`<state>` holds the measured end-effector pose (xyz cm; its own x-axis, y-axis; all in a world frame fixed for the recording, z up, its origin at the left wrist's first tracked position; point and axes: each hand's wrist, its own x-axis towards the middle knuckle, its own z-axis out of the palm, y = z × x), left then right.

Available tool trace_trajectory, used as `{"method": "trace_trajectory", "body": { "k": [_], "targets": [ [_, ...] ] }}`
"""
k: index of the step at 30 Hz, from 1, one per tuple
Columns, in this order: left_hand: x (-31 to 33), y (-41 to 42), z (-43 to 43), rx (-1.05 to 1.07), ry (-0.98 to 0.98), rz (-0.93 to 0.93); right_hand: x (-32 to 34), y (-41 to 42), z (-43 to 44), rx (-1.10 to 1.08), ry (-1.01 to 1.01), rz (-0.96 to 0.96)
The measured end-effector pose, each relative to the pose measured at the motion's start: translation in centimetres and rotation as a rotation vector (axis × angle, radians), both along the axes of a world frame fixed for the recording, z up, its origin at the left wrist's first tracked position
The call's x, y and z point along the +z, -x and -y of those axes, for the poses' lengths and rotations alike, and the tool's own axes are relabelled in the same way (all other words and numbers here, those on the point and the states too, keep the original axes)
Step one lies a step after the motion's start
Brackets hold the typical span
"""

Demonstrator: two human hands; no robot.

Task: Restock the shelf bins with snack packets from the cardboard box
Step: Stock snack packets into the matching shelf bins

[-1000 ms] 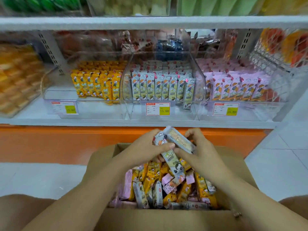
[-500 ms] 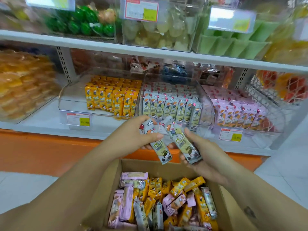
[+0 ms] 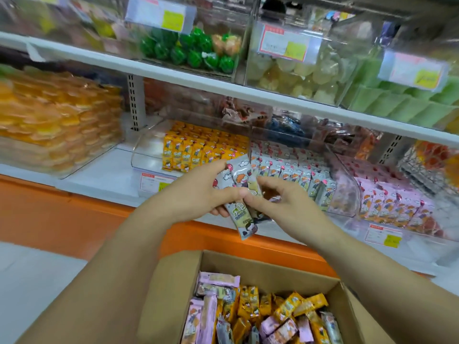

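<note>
A person's left hand [image 3: 198, 192] and right hand [image 3: 290, 204] grip pale cartoon-printed snack packets [image 3: 244, 223] in curled fingers, a clear plastic bin [image 3: 346, 187] just beyond them and a brown cardboard box [image 3: 173, 294] below.

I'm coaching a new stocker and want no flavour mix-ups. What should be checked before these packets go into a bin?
1. Grip: left hand and right hand both hold the grey packets: ok.
2. Flavour match: held packets look like the rows in the middle bin: ok.
3. Aim: hands are in front of the middle bin, not the yellow bin: ok.
4. Orientation: held packets tilt; binned ones stand upright: not ok.
5. Free space in the front row: hidden by the hands: cannot tell.
</note>
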<state>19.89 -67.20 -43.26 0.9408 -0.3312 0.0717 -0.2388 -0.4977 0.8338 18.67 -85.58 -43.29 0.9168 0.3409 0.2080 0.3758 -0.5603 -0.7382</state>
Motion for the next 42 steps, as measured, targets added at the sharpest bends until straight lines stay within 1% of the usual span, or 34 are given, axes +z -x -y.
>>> {"method": "trace_trajectory", "body": {
  "k": [3,5,7,10,15,17,19,22,24,26,29,32,34,38,42],
  "targets": [
    [0.1,0.1,-0.4,0.021,0.04,0.106,0.2,-0.5,-0.7,0.036,0.047,0.061],
    [0.1,0.1,-0.2,0.037,0.049,0.203,0.3,-0.6,-0.5,0.028,0.13,0.097],
    [0.4,0.0,0.4,0.067,0.036,0.311,0.6,-0.6,0.5,-0.038,0.239,0.127],
    [0.7,-0.5,1.7,0.112,0.011,0.428,1.4,-0.9,3.7,-0.187,0.265,0.142],
    [0.7,-3.1,6.0,0.097,-0.119,0.468,1.3,-2.6,11.5,-0.42,0.414,0.07],
    [0.6,-4.4,8.1,0.088,-0.181,0.47,0.5,-3.0,14.4,-0.473,0.494,0.045],
    [0.4,-6.0,10.3,0.068,-0.234,0.454,-0.5,-3.2,16.6,-0.495,0.532,0.047],
    [-0.3,-8.5,13.6,0.029,-0.394,0.367,-2.0,-3.0,18.6,-0.488,0.475,0.058],
    [-0.8,-10.0,15.6,-0.026,-0.466,0.239,-3.3,-2.7,19.4,-0.43,0.362,0.026],
    [-1.3,-11.4,17.3,-0.09,-0.549,0.146,-4.5,-2.5,20.0,-0.384,0.278,0.037],
    [-1.9,-13.5,19.6,-0.16,-0.701,0.132,-5.1,-3.2,20.6,-0.393,0.223,0.088],
    [-2.7,-14.8,21.1,-0.153,-0.767,0.125,-5.4,-4.1,20.8,-0.392,0.198,0.095],
    [-3.4,-15.4,21.8,-0.112,-0.778,0.159,-5.7,-4.3,21.0,-0.387,0.202,0.11],
    [-4.7,-15.7,22.7,-0.008,-0.66,0.196,-6.4,-4.2,21.2,-0.387,0.194,0.174],
    [-5.2,-15.2,22.8,0.029,-0.625,0.21,-6.5,-4.2,21.3,-0.385,0.211,0.191]
  ]
}}
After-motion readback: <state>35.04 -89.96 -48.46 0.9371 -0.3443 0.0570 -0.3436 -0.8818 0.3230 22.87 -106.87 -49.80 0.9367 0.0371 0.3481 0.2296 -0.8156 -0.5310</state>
